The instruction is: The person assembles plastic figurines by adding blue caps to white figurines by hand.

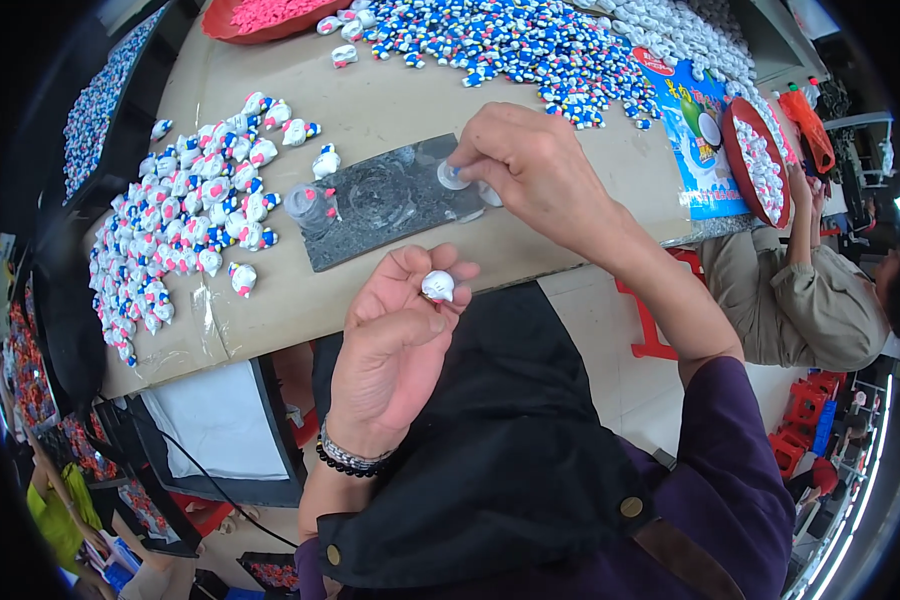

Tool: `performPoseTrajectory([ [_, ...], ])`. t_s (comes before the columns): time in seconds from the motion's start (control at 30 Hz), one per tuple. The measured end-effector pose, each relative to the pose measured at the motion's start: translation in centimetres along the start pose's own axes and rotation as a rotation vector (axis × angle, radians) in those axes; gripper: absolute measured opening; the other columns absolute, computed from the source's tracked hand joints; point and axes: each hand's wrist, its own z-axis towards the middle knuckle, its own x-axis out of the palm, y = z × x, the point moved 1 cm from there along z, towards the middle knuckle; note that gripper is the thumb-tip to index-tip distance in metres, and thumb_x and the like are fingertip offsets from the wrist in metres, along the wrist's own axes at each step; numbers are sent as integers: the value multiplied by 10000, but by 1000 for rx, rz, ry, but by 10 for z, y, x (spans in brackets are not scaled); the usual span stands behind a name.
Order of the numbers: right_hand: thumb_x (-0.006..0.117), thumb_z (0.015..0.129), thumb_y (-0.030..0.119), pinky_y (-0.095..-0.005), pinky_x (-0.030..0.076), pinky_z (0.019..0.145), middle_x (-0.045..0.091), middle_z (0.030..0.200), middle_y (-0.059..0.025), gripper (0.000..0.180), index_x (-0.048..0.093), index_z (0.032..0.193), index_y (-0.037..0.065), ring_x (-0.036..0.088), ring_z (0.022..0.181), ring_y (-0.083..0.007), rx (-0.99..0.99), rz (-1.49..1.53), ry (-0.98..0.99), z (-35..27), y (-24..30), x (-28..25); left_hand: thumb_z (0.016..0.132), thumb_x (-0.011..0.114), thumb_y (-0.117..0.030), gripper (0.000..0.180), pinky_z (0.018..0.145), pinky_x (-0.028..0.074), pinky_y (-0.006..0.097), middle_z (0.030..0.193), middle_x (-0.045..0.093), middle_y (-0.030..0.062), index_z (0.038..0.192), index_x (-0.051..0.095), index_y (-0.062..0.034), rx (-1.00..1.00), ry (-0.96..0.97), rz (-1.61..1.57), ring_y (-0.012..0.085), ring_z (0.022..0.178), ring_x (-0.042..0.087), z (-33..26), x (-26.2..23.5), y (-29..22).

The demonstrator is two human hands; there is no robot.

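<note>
Held up over the table's front edge, a small white figurine head (pixel 437 287) with a pink spot sits between the fingertips of my left hand (pixel 390 350). My right hand (pixel 530 170) is pinched closed above the right end of a dark grey stone slab (pixel 390 200). A small clear round piece (pixel 453 176) shows at its fingertips; whatever the pinch holds is mostly hidden. Under that hand, part of another clear round piece (pixel 490 194) is visible. At the slab's left end stands a small clear cup (pixel 305 203), with tiny pink pieces (pixel 332 202) beside it.
Several white, blue and pink figurines (pixel 195 190) are heaped at the left. Small blue-and-white parts (pixel 510 50) spread along the back, near a red bowl of pink pieces (pixel 270 15). At right are a blue printed sheet (pixel 698 140), a red tray (pixel 740 110) and a co-worker (pixel 810 300).
</note>
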Motion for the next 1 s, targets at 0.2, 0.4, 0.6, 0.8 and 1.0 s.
performPoseTrajectory([
  [0.2, 631, 700, -72, -394, 468, 628, 583, 783, -115, 136, 564, 796, -2, 596, 766, -310, -61, -195, 130, 7, -3, 3, 886, 640, -50, 284, 874, 478, 293, 1120, 596, 87, 1147, 529, -38, 28, -79, 158, 209, 952, 613, -9, -5, -2],
  [0.4, 604, 705, -14, -406, 476, 623, 608, 735, -146, 59, 608, 761, 1, 601, 697, -338, -20, -134, 195, 9, 0, 1, 881, 658, -74, 322, 819, 490, 283, 1150, 621, 90, 1183, 558, -19, 77, 54, 7, 173, 886, 602, -3, -21, 2],
  [0.6, 666, 806, -35, -243, 489, 635, 662, 858, -59, 88, 665, 892, -16, 613, 726, -119, 407, 334, -66, -5, 4, -6, 887, 644, -57, 334, 833, 474, 272, 1160, 625, 84, 1212, 590, -7, 82, -62, -36, 153, 906, 593, -2, -11, 4],
  [0.8, 655, 825, -49, -234, 503, 643, 656, 915, -108, 82, 652, 906, -42, 615, 754, -117, 485, 769, -233, -22, 18, -3, 879, 663, -72, 419, 831, 502, 278, 1113, 639, 85, 1266, 522, 5, 180, -8, 124, 152, 895, 617, 3, -10, 4],
  [1.0, 645, 817, -98, -234, 507, 662, 630, 951, -108, 108, 643, 913, -48, 615, 789, -123, 459, 876, -176, -34, 49, 8, 858, 680, -31, 383, 806, 534, 273, 1071, 648, 108, 1210, 535, 12, 319, -83, 362, 166, 913, 651, 5, -10, 5],
])
